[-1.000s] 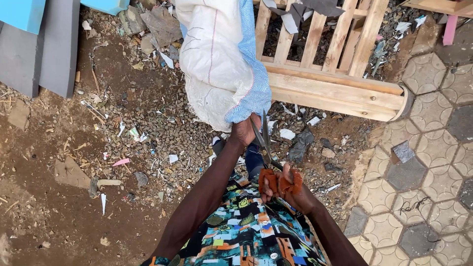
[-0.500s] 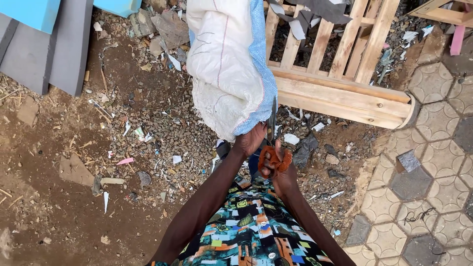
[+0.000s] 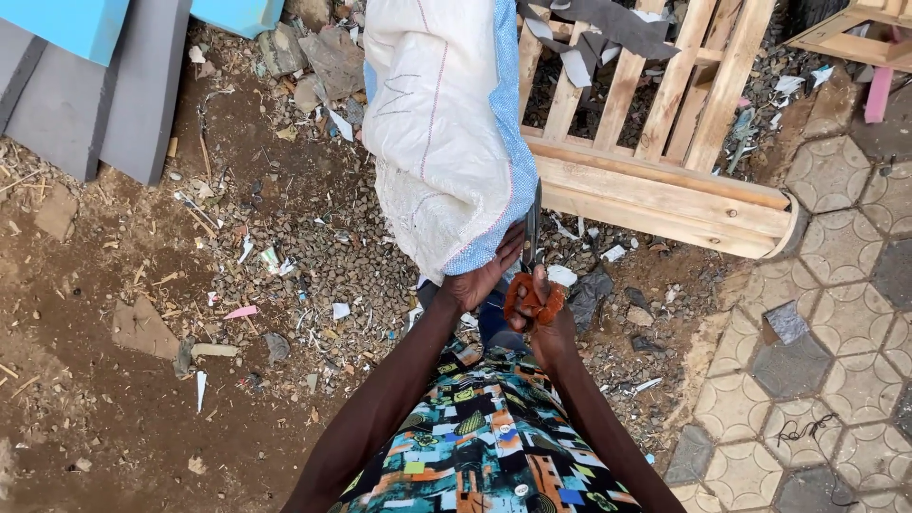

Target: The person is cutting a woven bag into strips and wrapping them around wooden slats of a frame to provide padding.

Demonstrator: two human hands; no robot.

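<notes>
Now my left hand [image 3: 480,280] has pinched the white sack [image 3: 437,133] lower, while my right hand's fingers [image 3: 541,285], closed through the orange-handled scissors [image 3: 532,271], have pushed the blades toward twelve o'clock along its blue edge.

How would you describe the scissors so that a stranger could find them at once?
Start at the large white sack with a blue edge hanging in the upper middle. At its lower right edge, the right hand holds the scissors against it. Their orange-red handles and dark blades set them apart from the pale wooden frame behind.
</notes>
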